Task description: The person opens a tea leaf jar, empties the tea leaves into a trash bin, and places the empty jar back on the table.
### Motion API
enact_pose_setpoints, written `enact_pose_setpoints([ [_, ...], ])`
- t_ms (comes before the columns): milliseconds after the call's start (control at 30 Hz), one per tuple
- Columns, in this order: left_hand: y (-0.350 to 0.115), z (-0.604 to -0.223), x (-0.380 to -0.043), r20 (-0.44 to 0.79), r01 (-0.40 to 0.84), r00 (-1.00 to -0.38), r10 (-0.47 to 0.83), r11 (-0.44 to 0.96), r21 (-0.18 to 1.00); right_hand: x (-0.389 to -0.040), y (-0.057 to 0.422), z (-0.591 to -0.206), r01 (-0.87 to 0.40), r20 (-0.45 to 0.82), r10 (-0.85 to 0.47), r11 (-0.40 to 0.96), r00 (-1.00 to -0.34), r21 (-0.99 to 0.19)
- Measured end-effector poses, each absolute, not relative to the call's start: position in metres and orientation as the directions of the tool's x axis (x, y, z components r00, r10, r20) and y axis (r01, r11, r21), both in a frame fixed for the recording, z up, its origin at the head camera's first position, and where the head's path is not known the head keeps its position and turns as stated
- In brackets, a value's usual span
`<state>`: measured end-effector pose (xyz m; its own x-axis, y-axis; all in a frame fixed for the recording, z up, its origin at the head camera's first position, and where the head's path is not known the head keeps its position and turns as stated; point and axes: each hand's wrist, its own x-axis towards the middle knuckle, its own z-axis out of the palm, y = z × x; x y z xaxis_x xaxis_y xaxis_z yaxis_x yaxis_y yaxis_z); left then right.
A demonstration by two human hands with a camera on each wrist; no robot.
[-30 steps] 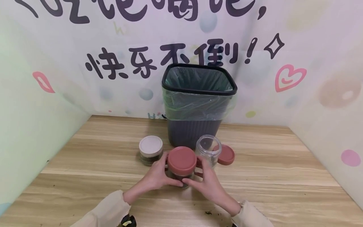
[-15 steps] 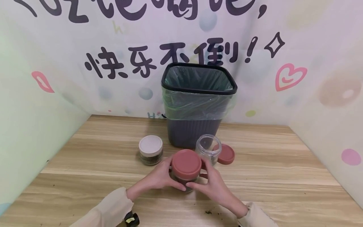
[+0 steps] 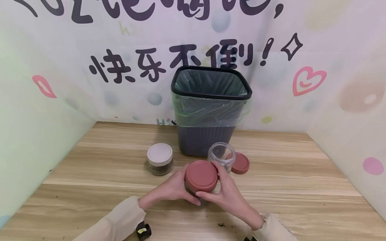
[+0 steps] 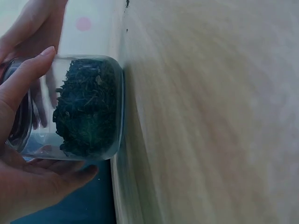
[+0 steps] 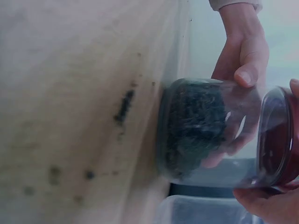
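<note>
A clear jar (image 4: pixel 88 109) with dark dried leaves, which look like loose tea, stands upright on the table under a red lid (image 3: pixel 201 175). My left hand (image 3: pixel 170 188) holds the jar's body, thumb in front and fingers behind. From the other side, my right hand (image 3: pixel 227 194) grips the lid by its edge, its thumb at the front. The right wrist view shows the red lid (image 5: pixel 286 135) still on the jar, with a left thumb (image 5: pixel 247 72) against the glass.
An open clear jar (image 3: pixel 222 156) stands just behind my right hand, beside a loose red lid (image 3: pixel 240 163). To the left is a white-lidded jar (image 3: pixel 160 159) with dark contents. A lined trash bin (image 3: pixel 208 137) stands at the back. Dark crumbs (image 3: pixel 221 225) lie near the front.
The red-lidded jar has shifted a little right and nearer to me, with both hands on it. My right fingers and thumb have moved up from the jar's body to the lid.
</note>
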<state>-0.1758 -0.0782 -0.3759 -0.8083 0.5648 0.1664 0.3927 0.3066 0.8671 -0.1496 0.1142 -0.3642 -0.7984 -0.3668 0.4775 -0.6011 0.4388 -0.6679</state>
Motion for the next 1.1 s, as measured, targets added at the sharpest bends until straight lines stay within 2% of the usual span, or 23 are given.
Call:
enact_pose_setpoints([
  [267, -0.0753, -0.3782, -0.1764, 0.175, 0.395, -0.795, 0.581, 0.276, 0.876, -0.1487, 0.104, -0.3615, -0.627, 0.543, -0.326, 0.517, -0.774, -0.583],
  [467, -0.0747, -0.3795, -0.1777, 0.171, 0.387, -0.796, 0.58, 0.271, 0.881, -0.1501, 0.1044, -0.3625, -0.619, 0.529, -0.336, 0.547, -0.779, -0.564],
  [1100, -0.0769, -0.3779, -0.1841, 0.171, 0.418, -0.766, 0.62, 0.278, 0.865, -0.1569, 0.1075, -0.3594, -0.643, 0.537, -0.363, 0.533, -0.761, -0.55],
])
